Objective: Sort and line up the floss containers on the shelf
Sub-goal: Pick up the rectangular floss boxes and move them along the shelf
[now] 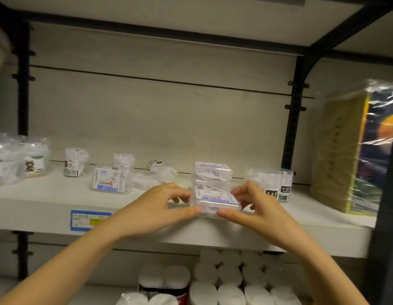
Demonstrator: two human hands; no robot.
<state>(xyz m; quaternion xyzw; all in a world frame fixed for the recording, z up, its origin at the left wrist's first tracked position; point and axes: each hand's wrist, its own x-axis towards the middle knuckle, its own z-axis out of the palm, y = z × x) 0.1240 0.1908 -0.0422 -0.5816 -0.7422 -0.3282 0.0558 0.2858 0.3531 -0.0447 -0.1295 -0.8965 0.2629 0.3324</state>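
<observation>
Clear floss box (pixel 215 199) at the front edge of the shelf (pixel 48 201), pinched at both ends by left grip (pixel 153 208) and right grip (pixel 259 205); likely light, rigid, slick plastic (hold the short sides).

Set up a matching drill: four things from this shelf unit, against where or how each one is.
1 front box
2 rear bottle
3 blue tag
4 paper rolls

A on the front edge of the shelf
B pinched by left hand and right hand
C below the shelf
D lying on its side

Pairs: 1-B, 2-D, 3-A, 4-C
</observation>
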